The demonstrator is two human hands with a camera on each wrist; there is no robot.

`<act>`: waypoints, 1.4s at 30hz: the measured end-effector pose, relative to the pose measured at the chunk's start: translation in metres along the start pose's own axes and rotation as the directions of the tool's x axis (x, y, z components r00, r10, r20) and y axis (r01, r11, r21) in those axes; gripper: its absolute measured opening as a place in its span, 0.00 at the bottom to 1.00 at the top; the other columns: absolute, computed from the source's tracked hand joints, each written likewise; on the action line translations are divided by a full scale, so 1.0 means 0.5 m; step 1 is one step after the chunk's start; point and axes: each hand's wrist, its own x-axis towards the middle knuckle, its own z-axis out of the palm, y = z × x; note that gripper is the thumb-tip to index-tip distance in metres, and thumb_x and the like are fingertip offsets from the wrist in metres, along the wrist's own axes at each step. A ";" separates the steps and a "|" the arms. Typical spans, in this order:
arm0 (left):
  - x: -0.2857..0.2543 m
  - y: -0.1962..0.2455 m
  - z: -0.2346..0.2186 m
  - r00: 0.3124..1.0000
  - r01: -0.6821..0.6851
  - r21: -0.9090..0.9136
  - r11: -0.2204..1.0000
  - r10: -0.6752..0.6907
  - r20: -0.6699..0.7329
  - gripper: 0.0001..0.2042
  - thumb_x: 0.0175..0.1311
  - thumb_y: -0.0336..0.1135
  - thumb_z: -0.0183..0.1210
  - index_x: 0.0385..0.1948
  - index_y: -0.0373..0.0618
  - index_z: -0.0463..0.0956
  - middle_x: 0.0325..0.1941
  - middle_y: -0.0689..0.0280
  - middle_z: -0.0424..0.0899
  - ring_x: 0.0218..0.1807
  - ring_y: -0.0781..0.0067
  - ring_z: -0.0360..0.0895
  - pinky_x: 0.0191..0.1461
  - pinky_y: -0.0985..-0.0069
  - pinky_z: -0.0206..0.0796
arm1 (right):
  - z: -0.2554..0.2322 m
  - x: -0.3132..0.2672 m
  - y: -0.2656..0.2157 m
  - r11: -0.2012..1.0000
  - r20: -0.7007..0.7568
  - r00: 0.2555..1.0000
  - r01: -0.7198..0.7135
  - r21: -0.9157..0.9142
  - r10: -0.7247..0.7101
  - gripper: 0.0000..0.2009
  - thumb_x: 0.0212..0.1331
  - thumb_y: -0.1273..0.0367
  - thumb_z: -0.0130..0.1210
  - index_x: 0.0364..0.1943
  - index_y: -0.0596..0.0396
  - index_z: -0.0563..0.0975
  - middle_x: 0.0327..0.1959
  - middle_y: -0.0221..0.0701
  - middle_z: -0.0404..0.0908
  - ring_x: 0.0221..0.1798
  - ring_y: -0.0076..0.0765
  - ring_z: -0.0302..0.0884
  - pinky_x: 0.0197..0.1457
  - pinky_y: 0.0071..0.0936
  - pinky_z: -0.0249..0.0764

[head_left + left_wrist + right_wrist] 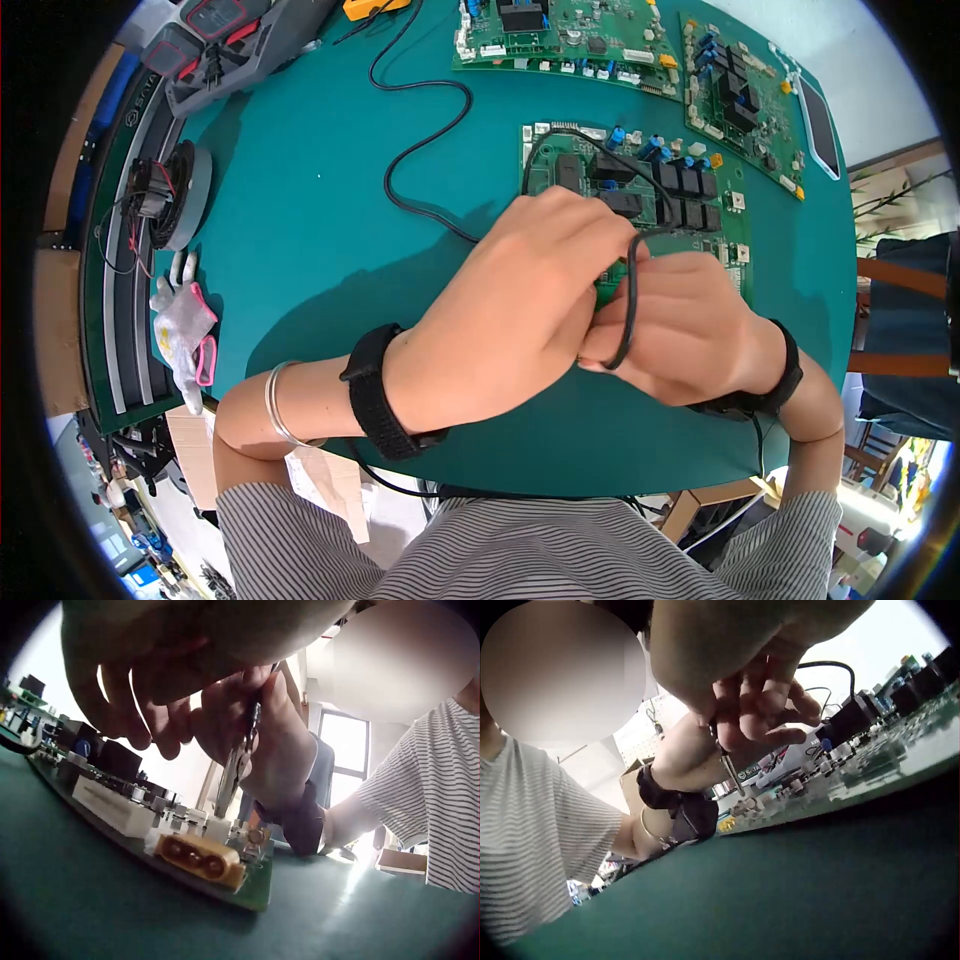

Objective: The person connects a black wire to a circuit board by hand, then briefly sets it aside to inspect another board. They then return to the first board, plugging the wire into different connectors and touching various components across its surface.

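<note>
Both hands meet over the near right part of a green circuit board point(735, 180) on the green table. My right hand point(680, 320) pinches a slim silver metal clip point(236, 765), its lower end right at a small white connector point(217, 826) near the board's edge. A black cable point(632, 300) loops over the board and drapes across the right hand's fingers. Close against that hand is my left hand point(520, 290), palm down, fingers bent and pointing down. Its outer fingers point(161, 724) hang loosely; I cannot tell whether its thumb and index pinch anything.
More circuit boards point(590, 30) lie at the back, with another board point(750, 100) and a phone-like device point(818, 125) at right. At left are a round motor part point(180, 195), a glove point(183, 330) and a grey tool case point(240, 65). An orange device point(370, 8) sits at the far edge.
</note>
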 end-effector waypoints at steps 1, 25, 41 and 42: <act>0.000 0.000 -0.002 1.000 -0.003 -0.002 1.000 0.003 0.001 0.17 0.55 0.26 0.59 0.49 0.38 0.78 0.46 0.55 0.82 0.51 0.47 0.77 0.59 0.58 0.66 | 0.001 -0.002 0.003 0.999 -0.021 1.000 -0.018 0.045 0.019 0.11 0.50 0.73 0.70 0.33 0.56 0.77 0.26 0.32 0.74 0.27 0.41 0.74 0.25 0.35 0.71; -0.003 0.004 -0.002 0.998 -0.036 0.130 0.991 0.041 -0.039 0.24 0.45 0.15 0.49 0.49 0.37 0.77 0.48 0.55 0.81 0.55 0.47 0.75 0.58 0.59 0.65 | -0.006 -0.014 -0.016 0.957 -0.050 0.991 0.104 -0.270 -0.122 0.06 0.49 0.76 0.64 0.30 0.58 0.78 0.32 0.32 0.82 0.27 0.34 0.78 0.30 0.28 0.76; 0.008 0.004 -0.012 0.998 0.002 0.046 0.999 0.001 -0.068 0.16 0.50 0.14 0.50 0.38 0.42 0.79 0.39 0.60 0.81 0.47 0.54 0.76 0.52 0.63 0.63 | 0.000 -0.010 -0.020 0.992 0.000 0.998 -0.062 -0.108 0.063 0.09 0.54 0.73 0.68 0.37 0.56 0.79 0.31 0.31 0.80 0.31 0.41 0.78 0.33 0.35 0.75; 0.007 0.005 -0.011 0.998 0.002 0.058 0.998 0.002 -0.068 0.16 0.50 0.14 0.50 0.37 0.42 0.79 0.39 0.60 0.81 0.47 0.54 0.76 0.52 0.63 0.64 | -0.008 -0.007 -0.025 0.992 0.000 0.998 -0.058 -0.112 0.059 0.09 0.54 0.73 0.68 0.37 0.56 0.79 0.31 0.31 0.80 0.31 0.41 0.78 0.33 0.35 0.75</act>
